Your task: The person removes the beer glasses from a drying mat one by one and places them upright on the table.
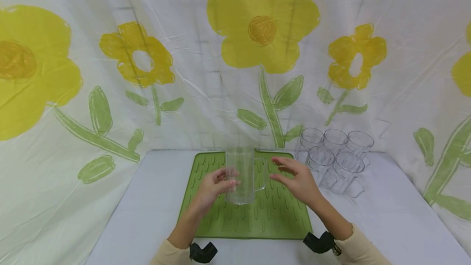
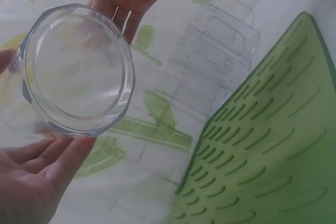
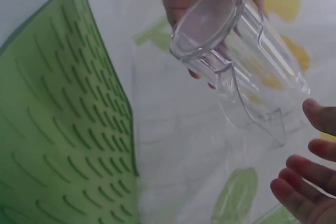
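My left hand grips a clear mug by its side, thumb and fingers on either side of the wall. The mug is upright above a green ribbed mat, its handle pointing right. In the left wrist view the mug's round base faces the camera. My right hand hovers just right of the handle, fingers parted and lightly bent, with nothing in them. The right wrist view shows a gap between the right fingers and the mug.
Several clear mugs stand close together on the white table, right of the mat and near the back. Behind the table hangs a white curtain printed with yellow flowers.
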Motion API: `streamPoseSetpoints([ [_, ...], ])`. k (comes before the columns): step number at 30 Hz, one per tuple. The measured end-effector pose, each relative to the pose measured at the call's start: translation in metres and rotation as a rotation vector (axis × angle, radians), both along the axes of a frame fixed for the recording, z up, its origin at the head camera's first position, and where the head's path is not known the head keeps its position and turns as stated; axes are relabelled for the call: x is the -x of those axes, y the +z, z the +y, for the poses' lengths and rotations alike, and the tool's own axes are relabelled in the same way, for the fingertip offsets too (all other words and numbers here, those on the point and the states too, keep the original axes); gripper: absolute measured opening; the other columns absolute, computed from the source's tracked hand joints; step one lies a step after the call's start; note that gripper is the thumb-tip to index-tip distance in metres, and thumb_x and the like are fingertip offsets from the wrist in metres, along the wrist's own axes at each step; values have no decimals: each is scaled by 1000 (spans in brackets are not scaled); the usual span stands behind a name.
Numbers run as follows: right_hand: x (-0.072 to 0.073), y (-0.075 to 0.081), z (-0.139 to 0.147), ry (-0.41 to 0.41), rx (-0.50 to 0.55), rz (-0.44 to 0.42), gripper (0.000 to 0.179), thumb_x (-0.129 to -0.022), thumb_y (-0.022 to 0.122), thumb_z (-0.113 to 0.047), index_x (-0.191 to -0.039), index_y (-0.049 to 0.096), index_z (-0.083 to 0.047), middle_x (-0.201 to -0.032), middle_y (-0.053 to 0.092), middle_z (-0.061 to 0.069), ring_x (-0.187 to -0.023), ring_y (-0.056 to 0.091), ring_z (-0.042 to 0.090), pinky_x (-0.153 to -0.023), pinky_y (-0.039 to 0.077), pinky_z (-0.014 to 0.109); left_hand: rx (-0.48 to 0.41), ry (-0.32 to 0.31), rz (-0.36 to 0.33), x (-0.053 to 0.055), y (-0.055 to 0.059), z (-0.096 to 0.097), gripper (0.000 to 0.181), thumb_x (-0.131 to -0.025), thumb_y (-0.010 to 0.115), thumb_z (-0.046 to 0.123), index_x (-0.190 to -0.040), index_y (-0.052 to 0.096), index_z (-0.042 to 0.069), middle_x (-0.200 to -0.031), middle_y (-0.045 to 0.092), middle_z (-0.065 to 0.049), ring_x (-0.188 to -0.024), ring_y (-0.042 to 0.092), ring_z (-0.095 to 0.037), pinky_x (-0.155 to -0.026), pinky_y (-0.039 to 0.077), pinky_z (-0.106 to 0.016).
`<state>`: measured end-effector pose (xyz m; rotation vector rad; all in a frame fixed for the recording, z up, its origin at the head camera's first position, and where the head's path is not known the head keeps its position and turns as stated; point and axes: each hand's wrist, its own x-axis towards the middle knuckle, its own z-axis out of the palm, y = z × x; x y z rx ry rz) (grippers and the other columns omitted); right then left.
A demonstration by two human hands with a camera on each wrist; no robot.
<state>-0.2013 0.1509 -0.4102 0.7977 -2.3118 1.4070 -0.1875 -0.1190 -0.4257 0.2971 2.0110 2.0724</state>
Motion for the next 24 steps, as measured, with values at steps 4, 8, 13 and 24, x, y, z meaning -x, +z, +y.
streamPoseSetpoints([
  [4,2,0,2,48,90,-156,45,-83,74,-3,-126,62,4,-121,66,23,-105,59,-7,-87,60,30,3,18,59,-3,-3,2,61,-89,68,14,-140,43,-6,-134,54,-28,-109,66,-16,-88,56,-21],
  [8,5,0,4,74,145,-317,46,-85,73,-7,-128,60,4,-123,64,25,-105,63,2,-87,58,21,-17,24,135,-6,-6,4,64,-86,71,10,-141,42,-5,-135,53,-30,-114,63,-25,-89,57,-23],
  [13,6,2,6,92,148,-406,45,-87,72,-12,-128,60,2,-122,64,26,-107,65,17,-87,57,20,-45,-3,263,-10,-12,6,67,-84,72,4,-141,40,-7,-136,49,-35,-117,62,-32,-89,57,-24],
  [24,10,1,11,187,176,-511,48,-90,69,-13,-130,56,8,-131,60,25,-104,65,-2,-88,55,17,54,-35,478,-18,-20,8,71,-78,76,2,-140,43,-5,-129,58,-26,-114,62,-13,-94,57,-34],
])
